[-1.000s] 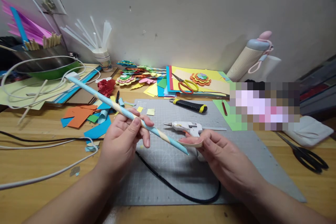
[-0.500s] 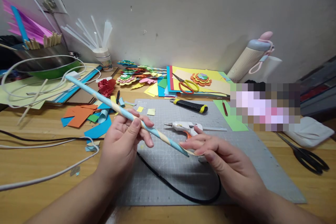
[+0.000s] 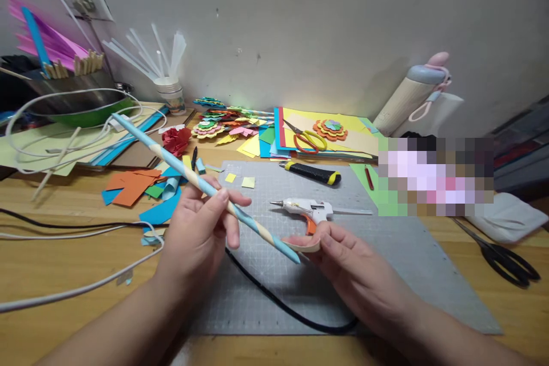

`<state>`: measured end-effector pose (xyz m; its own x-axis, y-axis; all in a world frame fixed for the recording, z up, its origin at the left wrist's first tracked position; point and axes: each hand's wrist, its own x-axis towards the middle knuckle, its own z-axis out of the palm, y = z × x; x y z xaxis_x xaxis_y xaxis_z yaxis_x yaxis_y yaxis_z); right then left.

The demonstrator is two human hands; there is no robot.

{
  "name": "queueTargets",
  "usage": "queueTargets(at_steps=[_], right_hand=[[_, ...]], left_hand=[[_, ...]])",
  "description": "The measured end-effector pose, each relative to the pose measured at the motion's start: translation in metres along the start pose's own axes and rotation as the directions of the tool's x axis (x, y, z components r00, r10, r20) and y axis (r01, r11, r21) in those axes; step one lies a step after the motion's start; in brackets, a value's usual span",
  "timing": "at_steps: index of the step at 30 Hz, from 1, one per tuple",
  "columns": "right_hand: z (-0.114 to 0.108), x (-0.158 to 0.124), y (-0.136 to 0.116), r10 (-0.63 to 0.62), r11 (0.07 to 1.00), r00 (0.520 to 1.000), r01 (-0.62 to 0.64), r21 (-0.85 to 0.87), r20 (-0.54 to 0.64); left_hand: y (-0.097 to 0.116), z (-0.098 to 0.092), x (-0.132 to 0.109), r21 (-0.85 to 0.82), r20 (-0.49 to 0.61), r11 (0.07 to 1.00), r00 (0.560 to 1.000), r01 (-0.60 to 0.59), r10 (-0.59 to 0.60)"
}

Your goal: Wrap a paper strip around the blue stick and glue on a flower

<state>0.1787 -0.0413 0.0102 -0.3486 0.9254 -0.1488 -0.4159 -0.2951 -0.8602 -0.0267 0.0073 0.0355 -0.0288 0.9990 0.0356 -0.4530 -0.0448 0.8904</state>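
Clamping the striped tube [image 3: 191,176] above the counter [image 3: 51,269], one end toward its back-left corner, the left hand [image 3: 193,223] faces the right hand [image 3: 355,257], whose pinched cream strip [image 3: 309,247] could unwind if slackened.

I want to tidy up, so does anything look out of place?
Yes: orange and blue paper scraps lie jumbled, overlapping on the table, left of the cutting mat. The striped stick in your left hand looks straight.
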Motion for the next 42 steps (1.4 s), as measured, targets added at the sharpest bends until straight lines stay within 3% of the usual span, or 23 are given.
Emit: queueTargets(at_steps=[6,12,24,31,38,42], right_hand=[[-0.001,0.001,-0.008,0.004,0.996,0.999,-0.001,0.089,-0.033],[-0.003,0.001,-0.010,-0.003,0.998,0.998,0.007,0.066,-0.062],[-0.008,-0.004,-0.006,-0.073,0.968,0.988,0.037,-0.249,-0.137],[-0.009,-0.005,-0.006,-0.212,0.891,0.977,0.181,-0.416,-0.029],[-0.010,-0.006,-0.008,-0.345,0.732,0.935,0.323,-0.600,0.082],[-0.010,-0.005,-0.005,-0.234,0.824,0.972,0.190,-0.533,-0.016]], left_hand=[[0.004,-0.001,-0.002,-0.016,0.099,1.000,0.995,0.013,-0.012],[-0.001,-0.001,-0.001,0.047,0.065,0.997,0.997,-0.054,0.051],[0.003,0.001,-0.001,0.105,0.064,0.993,0.997,-0.060,0.053],[0.002,0.001,-0.003,0.143,0.033,0.988,0.998,-0.061,0.057],[0.001,0.004,-0.004,0.159,-0.036,0.987,0.998,-0.038,0.044],[0.002,0.003,-0.003,0.137,-0.033,0.990,0.999,-0.011,0.016]])
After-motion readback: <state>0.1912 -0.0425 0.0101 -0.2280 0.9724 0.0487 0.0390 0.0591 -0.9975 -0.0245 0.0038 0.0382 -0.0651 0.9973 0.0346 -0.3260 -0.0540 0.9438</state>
